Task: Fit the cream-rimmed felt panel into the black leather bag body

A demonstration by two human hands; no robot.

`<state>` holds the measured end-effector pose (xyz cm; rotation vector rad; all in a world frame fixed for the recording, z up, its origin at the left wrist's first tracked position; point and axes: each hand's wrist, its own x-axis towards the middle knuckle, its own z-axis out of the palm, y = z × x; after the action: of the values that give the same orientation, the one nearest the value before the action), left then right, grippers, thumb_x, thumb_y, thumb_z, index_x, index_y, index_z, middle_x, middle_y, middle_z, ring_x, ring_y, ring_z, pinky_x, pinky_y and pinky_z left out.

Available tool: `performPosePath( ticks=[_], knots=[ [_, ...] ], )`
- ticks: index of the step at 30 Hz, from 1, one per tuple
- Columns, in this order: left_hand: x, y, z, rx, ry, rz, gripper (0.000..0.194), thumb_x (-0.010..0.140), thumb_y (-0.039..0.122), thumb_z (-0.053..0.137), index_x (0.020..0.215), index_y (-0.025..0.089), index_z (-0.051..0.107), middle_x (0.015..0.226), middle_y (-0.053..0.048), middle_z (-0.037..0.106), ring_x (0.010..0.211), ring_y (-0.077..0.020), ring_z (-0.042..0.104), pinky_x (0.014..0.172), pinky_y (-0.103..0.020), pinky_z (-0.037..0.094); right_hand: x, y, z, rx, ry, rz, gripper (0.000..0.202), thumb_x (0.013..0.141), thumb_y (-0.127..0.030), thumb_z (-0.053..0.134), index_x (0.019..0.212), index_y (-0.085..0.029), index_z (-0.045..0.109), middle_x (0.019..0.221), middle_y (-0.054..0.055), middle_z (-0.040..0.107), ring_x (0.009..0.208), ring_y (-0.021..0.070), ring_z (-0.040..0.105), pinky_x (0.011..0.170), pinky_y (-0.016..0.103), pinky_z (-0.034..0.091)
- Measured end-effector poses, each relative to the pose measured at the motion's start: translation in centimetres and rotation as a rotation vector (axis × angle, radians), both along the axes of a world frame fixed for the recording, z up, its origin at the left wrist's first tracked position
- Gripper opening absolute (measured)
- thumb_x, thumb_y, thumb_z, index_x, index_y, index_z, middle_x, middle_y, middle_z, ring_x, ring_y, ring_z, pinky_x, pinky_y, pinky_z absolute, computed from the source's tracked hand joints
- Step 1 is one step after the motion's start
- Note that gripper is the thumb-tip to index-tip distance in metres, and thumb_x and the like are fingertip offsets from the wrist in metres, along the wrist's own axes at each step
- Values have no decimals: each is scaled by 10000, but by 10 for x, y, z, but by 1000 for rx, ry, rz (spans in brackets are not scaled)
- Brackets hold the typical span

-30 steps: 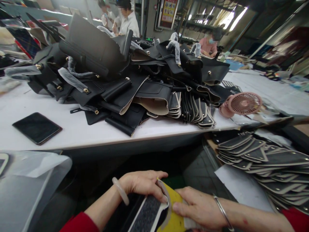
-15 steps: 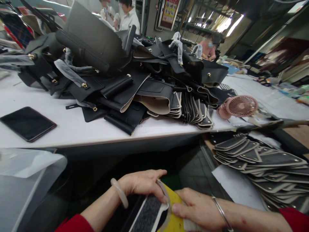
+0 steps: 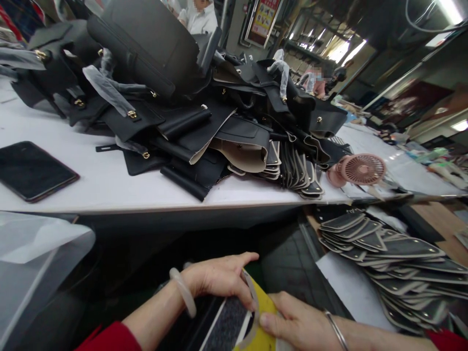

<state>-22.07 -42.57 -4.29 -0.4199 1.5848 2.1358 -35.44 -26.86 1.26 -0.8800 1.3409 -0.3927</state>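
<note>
At the bottom of the head view my left hand (image 3: 215,278) grips the curved edge of a dark flat piece with a pale border (image 3: 228,324). My right hand (image 3: 292,321) presses its thumb onto the same piece, over a yellow sheet (image 3: 265,312) lying under it. Both wrists wear bangles and the sleeves are red. The lower part of the piece is cut off by the frame.
A white table (image 3: 109,185) carries a big heap of black bag parts (image 3: 190,97), a black phone (image 3: 31,170) at the left and a pink fan (image 3: 360,168). Dark triangular pieces (image 3: 387,253) are stacked low right. Clear plastic (image 3: 32,263) lies at left. Other people sit far behind.
The camera has turned and tilted, so the table and the heap shifted in view. My hands keep hold of the same piece and have barely moved.
</note>
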Motion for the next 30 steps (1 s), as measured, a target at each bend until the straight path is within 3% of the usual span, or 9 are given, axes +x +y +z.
performPosePath(
  ticks=[5,8,13,20,25,30],
  knots=[
    [0,0,2,-7,6,33,1208,451,227,832,1528,244,285,904,-6,686,897,-247,630,765,-335,486,-7,-4,-6,253,25,68,595,813,-735,496,881,-149,577,535,-34,485,354,51,367,358,136,283],
    [0,0,1,-40,30,41,1185,437,210,832,1506,252,324,905,5,683,874,-230,624,740,-317,477,-9,-6,-5,338,26,95,488,852,-654,481,916,-173,538,431,-75,424,266,68,352,306,129,277],
    [-2,2,0,17,24,88,1171,424,152,829,1486,252,346,900,14,666,843,-209,619,698,-292,473,-6,-5,-2,272,58,44,411,885,-556,492,968,-157,546,492,-47,503,279,66,395,298,129,324],
    [8,6,10,130,-51,232,1143,376,106,833,1432,240,414,920,25,674,714,-144,587,649,-276,453,-11,-18,-8,264,-14,159,322,897,-495,494,924,-175,521,429,-66,473,243,77,373,278,141,329],
    [19,10,22,44,-15,269,940,548,205,821,1406,232,438,995,-23,710,795,-155,593,735,-301,432,4,-12,-18,202,-85,93,561,784,-709,483,912,-167,552,481,-37,502,301,67,390,331,156,366],
    [27,14,37,-25,5,495,703,695,345,767,1305,138,486,1048,-54,649,845,-141,568,741,-278,429,27,4,-31,-52,-26,-82,713,736,-830,465,797,-136,616,674,27,557,510,69,436,435,153,335]
  ],
)
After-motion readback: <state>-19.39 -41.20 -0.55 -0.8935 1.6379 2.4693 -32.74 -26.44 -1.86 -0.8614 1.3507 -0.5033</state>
